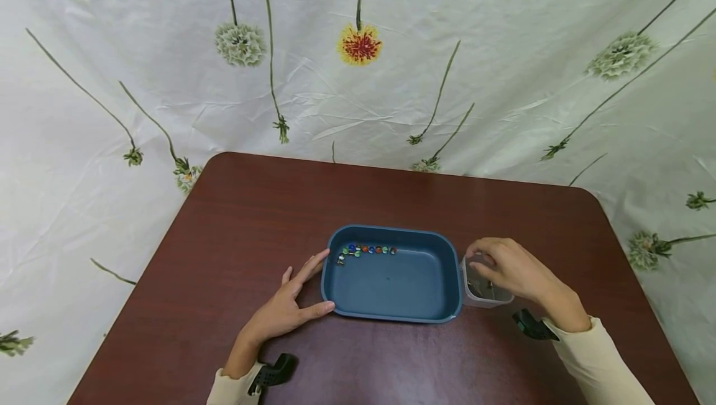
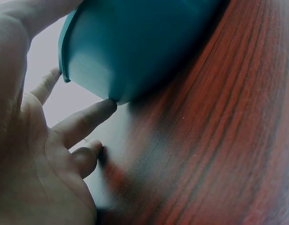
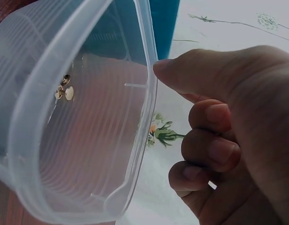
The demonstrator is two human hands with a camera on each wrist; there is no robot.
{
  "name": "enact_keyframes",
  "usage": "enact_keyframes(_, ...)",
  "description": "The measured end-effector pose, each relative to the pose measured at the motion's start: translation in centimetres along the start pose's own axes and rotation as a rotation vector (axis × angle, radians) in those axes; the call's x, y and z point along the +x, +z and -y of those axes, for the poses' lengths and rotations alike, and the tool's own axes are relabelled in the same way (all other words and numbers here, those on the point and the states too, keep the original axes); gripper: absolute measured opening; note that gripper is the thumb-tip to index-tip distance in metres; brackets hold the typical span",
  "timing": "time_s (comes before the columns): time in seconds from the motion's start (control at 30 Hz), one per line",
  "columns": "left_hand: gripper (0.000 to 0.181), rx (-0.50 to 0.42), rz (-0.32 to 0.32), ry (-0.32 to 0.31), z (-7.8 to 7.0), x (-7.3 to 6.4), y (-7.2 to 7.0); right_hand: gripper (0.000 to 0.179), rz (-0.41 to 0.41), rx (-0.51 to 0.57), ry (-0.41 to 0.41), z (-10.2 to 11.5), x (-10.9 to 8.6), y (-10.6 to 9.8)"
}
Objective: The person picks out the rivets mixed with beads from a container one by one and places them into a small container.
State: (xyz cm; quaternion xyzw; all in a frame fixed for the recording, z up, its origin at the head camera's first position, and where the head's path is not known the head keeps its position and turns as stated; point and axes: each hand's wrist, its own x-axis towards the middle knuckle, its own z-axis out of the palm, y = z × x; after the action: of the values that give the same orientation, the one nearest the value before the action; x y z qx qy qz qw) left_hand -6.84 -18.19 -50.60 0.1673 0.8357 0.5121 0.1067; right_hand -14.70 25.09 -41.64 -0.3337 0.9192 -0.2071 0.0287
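A smooth blue plastic tray (image 1: 391, 287), oblong with rounded corners, lies at mid-table, carrying glossy little marbles (image 1: 365, 248) near its far left corner, most of them in a row, in green, blue and orange. Shiny brass-coloured tacks (image 1: 340, 262) lie by the row's left end, too small to count. Just beside the tray's right end is a clear plastic container (image 1: 488, 301) with finely ribbed walls and a rolled rim; a cluster of three round-headed golden pieces (image 3: 69, 93) shows inside. The left hand (image 1: 282, 309) is spread with fingers extended, touching the tray's left end without wrapping round it. The right hand (image 1: 520, 268) is over the container, thumb tip at the rim, several fingers curled; whether it pinches anything cannot be told. One dark red-brown, wood-grained table (image 1: 268, 206) bears both vessels. Two cream sleeves (image 1: 610, 368), two black wrist devices (image 1: 274, 373) and one creased white cloth (image 1: 503, 125) printed with flowers surround it.
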Motion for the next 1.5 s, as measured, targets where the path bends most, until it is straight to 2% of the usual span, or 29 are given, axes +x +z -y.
enact_keyframes(0.27, 0.091, -0.009, 0.003, 0.013, -0.1, 0.1, 0.0, 0.013, 0.029, -0.006, 0.038, 0.3, 0.2, -0.2)
enact_keyframes(0.53, 0.091, -0.005, 0.004, 0.01, 0.0, 0.1, 0.1, 0.012, 0.03, 0.017, 0.011, 0.7, 0.9, 0.1)
enact_keyframes(0.87, 0.092, 0.001, 0.001, -0.017, 0.0, 0.1, 0.1, 0.012, 0.057, 0.026, -0.011, 2.1, 2.7, 0.6)
enact_keyframes(1.2, 0.093, 0.003, 0.003, -0.004, -0.3, 0.1, 0.0, 0.014, 0.088, 0.006, -0.044, 3.1, 4.6, 1.0)
enact_keyframes(1.5, 0.092, -0.002, -0.001, -0.017, -0.2, 0.0, 0.0, 0.015, 0.11, -0.003, -0.075, 4.3, 6.3, 1.7)
